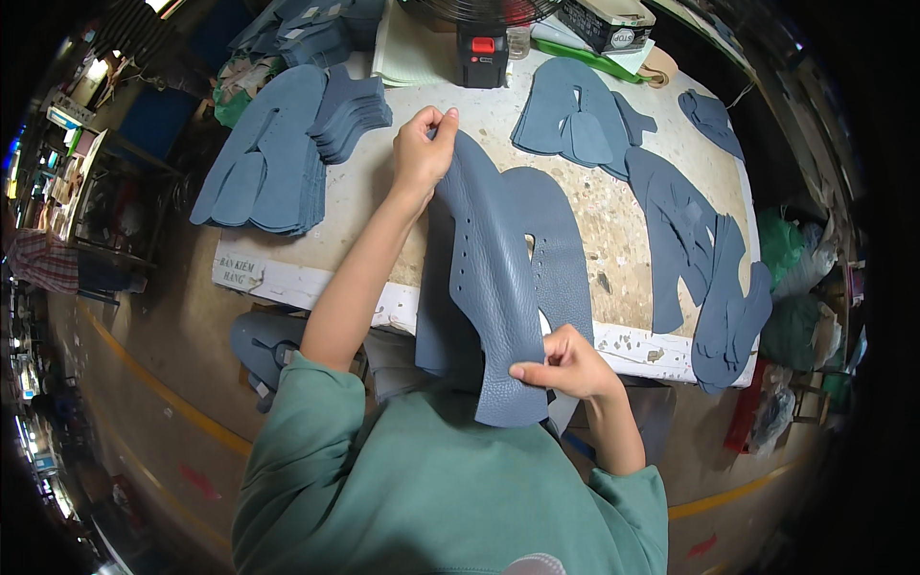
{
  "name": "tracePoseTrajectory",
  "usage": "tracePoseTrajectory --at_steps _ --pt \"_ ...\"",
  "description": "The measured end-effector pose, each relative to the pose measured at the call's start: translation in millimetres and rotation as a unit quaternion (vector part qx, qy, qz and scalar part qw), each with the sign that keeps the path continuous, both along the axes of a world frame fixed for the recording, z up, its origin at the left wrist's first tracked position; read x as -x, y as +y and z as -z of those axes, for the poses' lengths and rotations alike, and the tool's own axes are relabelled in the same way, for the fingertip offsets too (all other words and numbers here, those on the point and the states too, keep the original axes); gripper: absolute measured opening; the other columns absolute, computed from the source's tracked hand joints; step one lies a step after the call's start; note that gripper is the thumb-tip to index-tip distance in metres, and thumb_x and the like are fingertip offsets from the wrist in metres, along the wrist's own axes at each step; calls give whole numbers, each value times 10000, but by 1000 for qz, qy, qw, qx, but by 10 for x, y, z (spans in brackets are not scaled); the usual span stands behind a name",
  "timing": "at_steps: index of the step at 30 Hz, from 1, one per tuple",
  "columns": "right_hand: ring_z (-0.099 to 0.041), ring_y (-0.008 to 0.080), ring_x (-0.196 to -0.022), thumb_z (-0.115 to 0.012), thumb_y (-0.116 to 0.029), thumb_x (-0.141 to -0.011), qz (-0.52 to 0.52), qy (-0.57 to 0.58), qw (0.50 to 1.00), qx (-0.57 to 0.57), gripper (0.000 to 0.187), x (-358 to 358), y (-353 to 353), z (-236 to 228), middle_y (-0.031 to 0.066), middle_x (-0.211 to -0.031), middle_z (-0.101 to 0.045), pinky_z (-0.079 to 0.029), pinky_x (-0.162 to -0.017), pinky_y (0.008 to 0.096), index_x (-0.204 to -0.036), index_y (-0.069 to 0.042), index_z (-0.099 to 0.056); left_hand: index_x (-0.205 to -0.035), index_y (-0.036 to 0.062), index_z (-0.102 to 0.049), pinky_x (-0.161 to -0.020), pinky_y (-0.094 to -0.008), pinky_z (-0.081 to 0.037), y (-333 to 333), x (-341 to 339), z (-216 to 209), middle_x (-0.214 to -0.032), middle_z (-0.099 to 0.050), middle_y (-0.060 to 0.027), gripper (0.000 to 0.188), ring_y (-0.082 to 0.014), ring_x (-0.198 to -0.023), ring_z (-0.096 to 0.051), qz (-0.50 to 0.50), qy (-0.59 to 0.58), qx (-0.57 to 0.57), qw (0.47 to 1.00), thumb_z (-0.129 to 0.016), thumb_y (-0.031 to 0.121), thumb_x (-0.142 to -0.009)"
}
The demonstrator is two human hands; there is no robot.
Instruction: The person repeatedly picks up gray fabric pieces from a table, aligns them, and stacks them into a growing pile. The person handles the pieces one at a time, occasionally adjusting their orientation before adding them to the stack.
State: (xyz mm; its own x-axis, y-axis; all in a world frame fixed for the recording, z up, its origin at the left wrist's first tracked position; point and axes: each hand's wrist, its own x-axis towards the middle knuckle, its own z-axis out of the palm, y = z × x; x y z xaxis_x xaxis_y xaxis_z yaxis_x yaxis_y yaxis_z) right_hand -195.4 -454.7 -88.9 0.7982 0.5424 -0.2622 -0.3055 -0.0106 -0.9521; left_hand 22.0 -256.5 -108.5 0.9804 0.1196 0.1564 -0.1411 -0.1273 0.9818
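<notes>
A curved blue-grey leather shoe-upper piece (494, 259) with a row of small punched holes is stretched between my hands over the table's near edge. My left hand (424, 155) pinches its far end. Its near end is gripped by my right hand (567, 364), thumb on top of the grain side and fingers curled under. Beneath and behind it lies another blue-grey leather upper piece (565, 240), also with holes; the held piece partly covers it.
The worn white table (383, 244) carries a thick stack of leather uppers (259, 163) at left, smaller stacked pieces (350, 110) beside it, another stack (570, 115) at the far right and loose pieces (685, 235) along the right edge. A fan (482, 57) stands at the back.
</notes>
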Motion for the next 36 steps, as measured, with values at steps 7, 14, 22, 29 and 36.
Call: tracePoseTrajectory --at_steps 7,14,22,29,36 --pt "-496 26 -462 -693 -75 -818 -106 14 992 -61 252 203 -255 -87 9 -533 -602 -340 -420 191 -580 -23 -630 -662 97 -486 -550 -204 -291 -109 6 134 -616 -411 72 323 -21 -611 -327 27 57 32 998 -572 255 -930" --pt "-654 100 -562 -656 -71 -835 -315 -167 923 -147 124 -194 -546 -539 87 -718 -699 -476 -477 211 -900 19 -712 -767 32 -590 -612 -228 -378 -362 110 315 -673 -538 4 378 -68 -660 -453 134 121 -5 983 -593 385 -905" --pt "-662 118 -652 -584 -133 -892 56 -224 967 108 202 -894 -373 -797 97 -739 -692 -517 -602 229 -955 31 -685 -1085 36 -650 -784 -248 -509 -203 148 92 -994 -657 -76 238 -120 -904 -612 353 182 79 914 -559 196 -935" --pt "-668 173 -807 -589 -147 -875 306 -321 878 180 187 -1526 27 -128 103 -907 -698 -509 -670 274 -996 -58 -700 -1145 43 -615 -888 -247 -459 -141 168 -2 -1112 -623 -40 273 -100 -1011 -564 426 134 62 892 -594 182 -911" --pt "-657 221 -676 -615 -209 -868 257 -356 882 174 216 -1368 154 108 141 -776 -678 -484 -608 299 -914 -18 -705 -937 -8 -687 -672 -209 -462 -187 294 -20 -817 -650 3 173 -47 -749 -558 379 94 -49 919 -693 114 -815"
